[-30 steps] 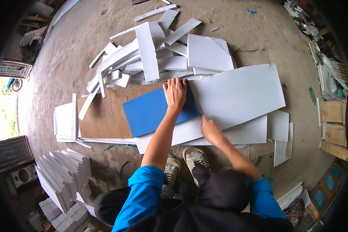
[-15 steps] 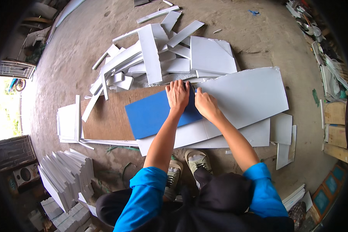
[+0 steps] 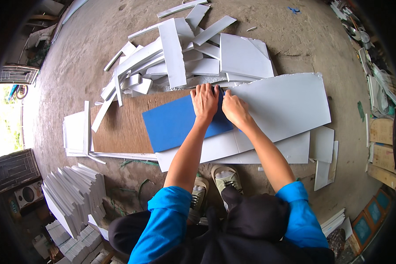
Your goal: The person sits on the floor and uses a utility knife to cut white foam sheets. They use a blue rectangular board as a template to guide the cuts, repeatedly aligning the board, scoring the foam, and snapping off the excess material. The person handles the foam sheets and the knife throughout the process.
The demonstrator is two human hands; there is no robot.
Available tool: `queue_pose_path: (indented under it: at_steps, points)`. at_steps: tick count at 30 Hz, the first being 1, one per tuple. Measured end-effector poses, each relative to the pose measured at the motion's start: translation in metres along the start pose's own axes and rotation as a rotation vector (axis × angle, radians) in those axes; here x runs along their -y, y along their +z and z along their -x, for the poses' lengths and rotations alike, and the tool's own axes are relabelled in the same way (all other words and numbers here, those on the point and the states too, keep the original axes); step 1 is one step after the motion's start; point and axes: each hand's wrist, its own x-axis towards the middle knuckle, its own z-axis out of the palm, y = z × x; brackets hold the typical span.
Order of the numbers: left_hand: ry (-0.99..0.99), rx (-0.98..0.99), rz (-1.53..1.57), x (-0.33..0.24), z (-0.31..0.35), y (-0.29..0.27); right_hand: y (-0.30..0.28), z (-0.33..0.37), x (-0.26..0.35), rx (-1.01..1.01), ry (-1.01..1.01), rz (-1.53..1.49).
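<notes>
A blue rectangular board (image 3: 168, 126) lies across a large white foam board (image 3: 286, 103) with a ragged far edge. My left hand (image 3: 203, 103) rests flat on the blue board, fingers stretched to its far edge and pressing down. Beside the blue board's right edge, my right hand (image 3: 236, 108) is closed around a slim cutter knife (image 3: 221, 91), mostly hidden by the fingers. The knife sits at the far end of that edge, against the white board. Under the left part of the blue board is a brown plywood sheet (image 3: 119, 130).
Beyond the boards lies a heap of white foam offcuts (image 3: 174, 55). Stacked white panels (image 3: 72, 193) stand at the near left. My shoes (image 3: 226, 176) are close to the boards' near edge. Cardboard boxes (image 3: 381, 143) and clutter line the right side.
Both hands keep nearly the same place on the boards. My right hand has tilted slightly, closer over the knife. The whole view has shifted a little.
</notes>
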Motion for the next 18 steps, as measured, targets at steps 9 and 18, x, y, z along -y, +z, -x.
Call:
queue_pose_path:
  at_steps: [9,18]
  points:
    - [0.012,-0.043,0.006,0.001,0.001,0.004,-0.009,-0.015,0.006,0.185,0.113,-0.142]
    - [0.05,-0.137,-0.025,0.002,0.005,0.005,0.017,0.102,-0.03,0.274,0.058,-0.056]
